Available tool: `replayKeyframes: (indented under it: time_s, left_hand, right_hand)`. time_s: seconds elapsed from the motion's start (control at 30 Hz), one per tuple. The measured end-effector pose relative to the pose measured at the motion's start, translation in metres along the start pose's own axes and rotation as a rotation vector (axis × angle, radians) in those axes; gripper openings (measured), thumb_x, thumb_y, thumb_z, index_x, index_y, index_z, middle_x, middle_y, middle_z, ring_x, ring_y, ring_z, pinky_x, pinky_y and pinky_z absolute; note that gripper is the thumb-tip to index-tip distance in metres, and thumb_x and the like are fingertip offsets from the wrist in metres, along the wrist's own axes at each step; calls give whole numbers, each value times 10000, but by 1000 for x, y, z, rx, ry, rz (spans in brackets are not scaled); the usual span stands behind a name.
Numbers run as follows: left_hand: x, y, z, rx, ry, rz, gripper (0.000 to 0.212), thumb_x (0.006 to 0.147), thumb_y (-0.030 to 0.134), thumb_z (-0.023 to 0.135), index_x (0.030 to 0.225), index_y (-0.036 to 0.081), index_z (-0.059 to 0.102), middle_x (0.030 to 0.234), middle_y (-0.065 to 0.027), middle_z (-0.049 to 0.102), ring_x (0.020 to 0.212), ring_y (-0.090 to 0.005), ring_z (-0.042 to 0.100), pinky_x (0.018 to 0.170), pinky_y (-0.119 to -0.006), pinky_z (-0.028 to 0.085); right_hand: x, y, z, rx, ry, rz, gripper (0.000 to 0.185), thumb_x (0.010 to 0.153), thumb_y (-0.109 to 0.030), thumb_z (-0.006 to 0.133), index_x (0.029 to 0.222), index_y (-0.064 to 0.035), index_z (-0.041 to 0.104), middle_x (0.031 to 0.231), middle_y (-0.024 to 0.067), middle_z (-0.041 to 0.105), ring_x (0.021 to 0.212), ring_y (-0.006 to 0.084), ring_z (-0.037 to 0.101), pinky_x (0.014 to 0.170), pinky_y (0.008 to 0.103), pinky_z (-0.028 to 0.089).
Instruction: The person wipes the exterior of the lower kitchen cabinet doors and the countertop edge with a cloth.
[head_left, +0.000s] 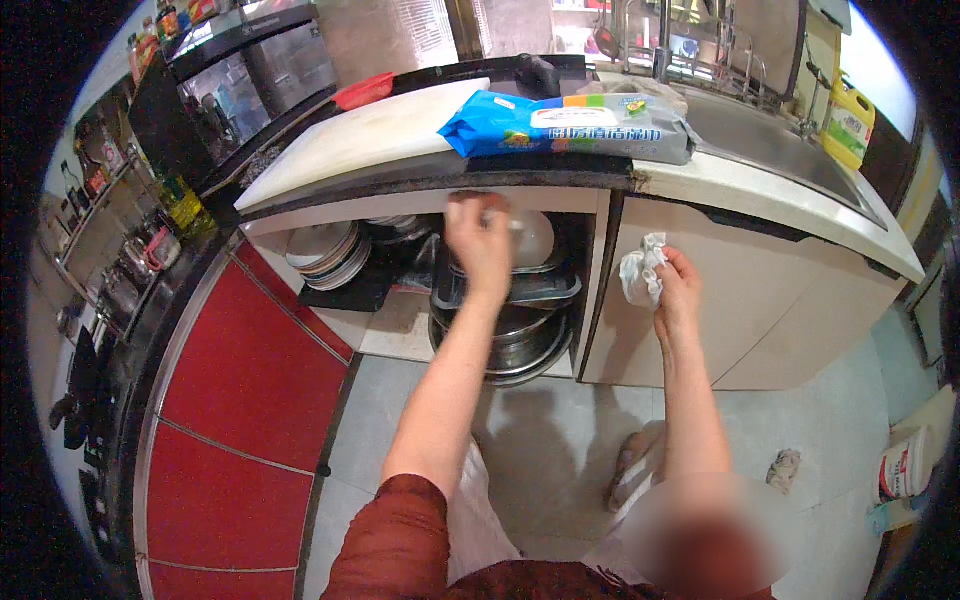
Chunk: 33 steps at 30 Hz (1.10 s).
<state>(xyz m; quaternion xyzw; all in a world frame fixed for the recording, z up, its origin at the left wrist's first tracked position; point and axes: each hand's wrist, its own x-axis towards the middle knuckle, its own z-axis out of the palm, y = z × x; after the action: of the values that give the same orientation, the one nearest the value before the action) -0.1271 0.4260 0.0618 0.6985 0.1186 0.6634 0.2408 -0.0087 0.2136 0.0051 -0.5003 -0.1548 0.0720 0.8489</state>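
My right hand (679, 289) pinches a crumpled white wet wipe (643, 271) in front of the closed cream cabinet door (720, 300). My left hand (480, 244), blurred, is raised with bent fingers at the opening of the cabinet, just under the counter's dark front edge (540, 176). A small dark reddish patch shows at its fingertips; whether it is held cannot be made out. Behind that hand a white bowl (534, 240) tops a stack of metal pans and basins (525, 349). A pile of plates (326, 255) stands further left inside.
On the counter lie a blue pack of kitchen wipes (570, 127), a white cutting board (367, 139) and a red plastic basin (364, 91). The sink (772, 142) and a yellow jug (849, 124) are right. Red cabinet fronts (240, 360) stand left; a crumpled cloth or wipe (784, 470) lies on the floor.
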Motion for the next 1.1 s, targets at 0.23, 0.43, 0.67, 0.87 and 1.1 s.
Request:
replayKeyframes:
  time_s: [0.23, 0.43, 0.67, 0.87, 1.1]
  left_hand:
    - [-24, 89, 31, -174, -205, 447, 217, 652, -42, 646, 849, 37, 598, 905, -109, 513, 828, -284, 523, 714, -361, 437]
    - [23, 87, 18, -16, -178, 671, 207, 640, -50, 609, 821, 50, 592, 863, -81, 541, 777, -268, 519, 654, -361, 445]
    - [51, 26, -60, 143, -85, 339, 118, 694, -25, 644, 784, 35, 596, 847, -81, 556, 783, -212, 567, 669, -309, 457]
    - [66, 22, -88, 84, 33, 127, 77, 708, -30, 631, 750, 15, 584, 799, -48, 520, 684, -146, 512, 584, -249, 408]
    - [28, 86, 4, -19, -122, 290, 106, 695, 16, 661, 742, 22, 566, 766, -100, 488, 724, -247, 530, 626, -336, 426]
  right_hand:
    - [4, 7, -3, 33, -13, -17, 248, 759, 5, 520, 1002, 7, 569, 878, 63, 602, 759, 143, 582, 676, 263, 478]
    - [-3, 2, 2, 44, -63, 26, 239, 780, 10, 500, 1011, 6, 560, 885, 61, 596, 758, 142, 580, 662, 256, 480]
    - [1, 13, -3, 17, -35, -3, 248, 770, 0, 539, 1015, 24, 569, 898, 86, 603, 773, 159, 584, 670, 264, 479]
    - [5, 17, 1, 37, -56, -24, 239, 775, -1, 529, 1010, 9, 567, 897, 66, 601, 775, 139, 577, 686, 255, 469]
    - [6, 26, -1, 8, -1, -61, 213, 787, -8, 532, 996, 0, 568, 873, 47, 599, 758, 123, 571, 677, 245, 464]
